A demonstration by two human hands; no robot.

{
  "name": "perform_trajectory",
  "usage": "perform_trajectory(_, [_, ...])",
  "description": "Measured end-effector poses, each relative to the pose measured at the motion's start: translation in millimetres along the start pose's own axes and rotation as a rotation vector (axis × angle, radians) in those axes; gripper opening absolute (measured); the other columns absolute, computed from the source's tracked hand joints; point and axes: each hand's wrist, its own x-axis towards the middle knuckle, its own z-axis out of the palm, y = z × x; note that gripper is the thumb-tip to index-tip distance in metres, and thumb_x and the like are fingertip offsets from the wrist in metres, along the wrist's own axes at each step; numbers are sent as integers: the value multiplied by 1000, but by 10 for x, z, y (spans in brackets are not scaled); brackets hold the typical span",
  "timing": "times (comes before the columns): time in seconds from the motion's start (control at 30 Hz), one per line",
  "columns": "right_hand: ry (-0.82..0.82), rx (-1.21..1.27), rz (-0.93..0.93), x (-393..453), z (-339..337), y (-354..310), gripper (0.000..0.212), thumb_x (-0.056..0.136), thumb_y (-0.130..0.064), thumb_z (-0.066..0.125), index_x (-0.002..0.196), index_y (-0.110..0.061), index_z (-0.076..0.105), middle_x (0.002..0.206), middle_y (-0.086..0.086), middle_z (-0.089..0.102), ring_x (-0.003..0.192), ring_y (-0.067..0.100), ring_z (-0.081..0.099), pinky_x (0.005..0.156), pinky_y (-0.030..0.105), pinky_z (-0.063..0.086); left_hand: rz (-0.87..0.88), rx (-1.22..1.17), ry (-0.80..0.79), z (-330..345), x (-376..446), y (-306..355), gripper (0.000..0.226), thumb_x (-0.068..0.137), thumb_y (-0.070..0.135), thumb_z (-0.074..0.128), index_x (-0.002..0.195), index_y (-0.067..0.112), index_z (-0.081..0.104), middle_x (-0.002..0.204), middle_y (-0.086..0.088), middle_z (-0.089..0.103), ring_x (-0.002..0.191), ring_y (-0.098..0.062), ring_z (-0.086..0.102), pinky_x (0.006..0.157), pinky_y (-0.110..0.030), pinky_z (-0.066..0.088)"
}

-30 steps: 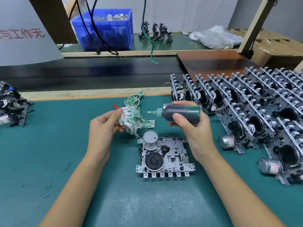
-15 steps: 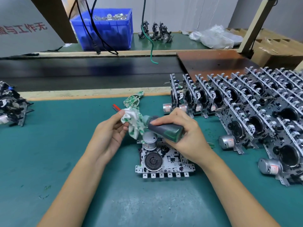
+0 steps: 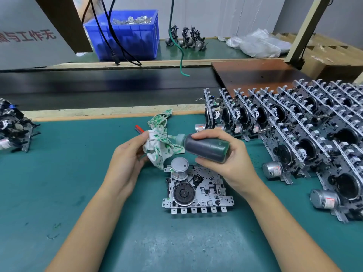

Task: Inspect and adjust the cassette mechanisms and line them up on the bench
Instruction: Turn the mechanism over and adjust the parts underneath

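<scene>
One cassette mechanism point(image 3: 198, 190) lies flat on the green bench mat point(image 3: 78, 183), its silver motor and black flywheel facing up. Just above it my right hand point(image 3: 227, 160) grips a dark green bottle point(image 3: 206, 148) held sideways, nozzle pointing left. The nozzle tip touches a white rag stained green point(image 3: 159, 146), which my left hand point(image 3: 127, 161) pinches beside the bottle. Rows of finished cassette mechanisms point(image 3: 294, 130) stand on edge at the right.
A red-handled tool point(image 3: 139, 128) lies behind the rag. More mechanisms point(image 3: 11, 126) are piled at the left edge. Beyond a dark conveyor belt point(image 3: 98, 85) stand a blue parts bin point(image 3: 125, 34), several mechanisms point(image 3: 186, 38), plastic bags point(image 3: 257, 44) and hanging cables.
The bottle dipped down to the mechanism's motor and has come back up level. My left hand kept the rag at the nozzle throughout.
</scene>
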Motion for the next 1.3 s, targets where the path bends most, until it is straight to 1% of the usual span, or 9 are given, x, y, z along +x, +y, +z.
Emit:
perform_trajectory(0.17, [-16,-11,17,3,36,-8,58,63,3,72,96,-46,68,108,0,62,100,9,60,82,22,50,-20,-44,-64,33,-29,8,27,91,17,56,79,12,79,90,-9,75,76,-13,70,63,-22,55])
perform_trajectory(0.27, [-1,25,44,-1,33,-16,57,63,2,73,95,-45,68,104,-12,67,97,5,63,76,18,51,-36,-139,-102,20,-25,29,24,83,12,57,74,12,79,80,-4,74,67,-9,68,61,-18,54])
perform_trajectory(0.37, [58,92,108,4,30,-13,47,67,-4,78,102,-32,64,101,-14,69,91,5,66,70,16,52,-48,-217,-213,-29,-20,50,32,74,3,48,78,11,79,81,-2,73,68,-7,67,65,-18,54])
perform_trajectory(0.47, [109,136,169,4,34,12,39,66,-15,73,103,-20,62,97,-5,70,89,12,67,74,21,54,-22,-131,-243,-32,-18,42,25,70,5,58,82,12,79,90,-3,74,78,-9,69,69,-17,54])
perform_trajectory(0.73, [110,143,210,-14,39,42,32,70,-19,74,100,-20,64,85,-4,71,71,10,67,59,14,49,109,81,-106,-3,-36,-31,12,70,16,69,79,12,76,87,-4,75,80,-9,70,70,-16,53])
perform_trajectory(0.87, [137,133,250,-7,44,68,31,70,-24,77,98,-21,63,69,-8,68,66,9,67,64,17,51,182,219,-106,-10,-24,-32,21,86,4,62,80,19,75,86,1,75,80,-6,69,71,-14,52])
perform_trajectory(1.07, [180,217,317,0,37,78,42,64,-32,73,101,-14,63,56,-5,59,63,14,64,72,26,55,236,261,-43,-115,25,43,23,88,0,60,83,17,75,82,5,75,76,-5,69,71,-13,51])
perform_trajectory(1.2, [255,384,333,18,-37,59,42,66,-26,70,103,-7,62,52,-3,52,57,12,60,71,26,55,393,590,127,-286,91,109,21,84,0,65,81,19,72,67,16,70,60,7,60,63,-7,46])
perform_trajectory(1.3, [268,435,345,26,-37,53,44,65,-26,70,102,-4,62,50,-3,49,54,11,57,67,24,54,500,774,151,-228,66,45,24,84,5,67,77,27,70,81,6,70,70,1,60,68,-11,44])
